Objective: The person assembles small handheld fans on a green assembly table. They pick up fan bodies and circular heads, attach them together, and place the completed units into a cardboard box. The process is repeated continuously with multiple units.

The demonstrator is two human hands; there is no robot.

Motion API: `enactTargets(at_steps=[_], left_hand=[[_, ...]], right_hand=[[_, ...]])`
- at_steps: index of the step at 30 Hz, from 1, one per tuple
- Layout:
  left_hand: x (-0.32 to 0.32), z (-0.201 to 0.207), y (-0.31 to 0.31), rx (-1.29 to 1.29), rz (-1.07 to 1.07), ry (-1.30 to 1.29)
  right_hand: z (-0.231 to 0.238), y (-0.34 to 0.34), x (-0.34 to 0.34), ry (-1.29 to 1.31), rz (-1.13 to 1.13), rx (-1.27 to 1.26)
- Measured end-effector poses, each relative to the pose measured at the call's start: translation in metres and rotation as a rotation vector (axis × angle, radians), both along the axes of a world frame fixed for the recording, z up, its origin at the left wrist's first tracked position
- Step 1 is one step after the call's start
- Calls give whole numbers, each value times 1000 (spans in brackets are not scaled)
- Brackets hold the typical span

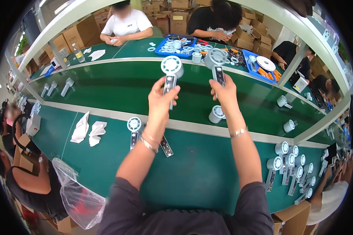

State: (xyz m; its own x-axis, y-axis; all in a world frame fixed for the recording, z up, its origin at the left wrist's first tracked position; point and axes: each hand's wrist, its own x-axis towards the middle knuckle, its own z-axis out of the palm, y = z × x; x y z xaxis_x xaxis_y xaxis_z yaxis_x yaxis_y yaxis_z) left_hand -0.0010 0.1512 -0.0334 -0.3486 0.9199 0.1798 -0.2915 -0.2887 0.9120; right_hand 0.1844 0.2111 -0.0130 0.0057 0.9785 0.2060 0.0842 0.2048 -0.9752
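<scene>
- In the head view, our left hand (pixel 159 96) wraps round the handle of a pale handheld fan (pixel 172 65), and our right hand (pixel 225 92) grips a second fan (pixel 217 58) likewise; both round heads point up and away from us, over the green belt (pixel 125 90).
- We judge the step in hand to be handling these two part-built fans as a pair (dark innards show along their handles, so a cover seems to be missing there).
- The next move, as we read it, calls for steady wrists, with the bare innards kept off the near rail (pixel 192 127) along the tabletop's (pixel 192 172) far edge.
- How close the raised heads come to the far rail (pixel 121 60), we cannot tell.
- A third fan (pixel 134 124) and a loose-looking handle (pixel 165 145) lie by the left forearm, near the far edge, so that arm has tighter room.
- White cloths (pixel 80 128) lie toward the far left corner, a transparent bag (pixel 72 192) at the left edge, a fan cluster (pixel 290 160) toward the right edge.
- We find the widest room mid-tabletop, between the third fan and that cluster.
</scene>
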Motion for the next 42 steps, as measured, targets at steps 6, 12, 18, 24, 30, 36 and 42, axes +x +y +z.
enactTargets(at_steps=[6,12,18,24,30,36,42], left_hand=[[-40,-55,108,-253,-15,309],[-47,-92,164,-438,-61,701],[-62,-97,165,-465,-236,1189],[-102,-64,134,-282,-44,1272],[-130,-16,29,-214,55,861],[-171,-67,-111,-331,244,999],[-139,-86,-159,-534,80,1072]], right_hand=[[-86,136,25,-416,-86,-148],[-139,154,51,-903,-305,-153],[-123,156,83,-1105,-79,-128],[-66,72,100,-998,525,-247],[-84,-5,98,-1285,343,100],[-77,-99,155,-1096,-50,102],[-114,-157,224,-1336,-278,-2]])
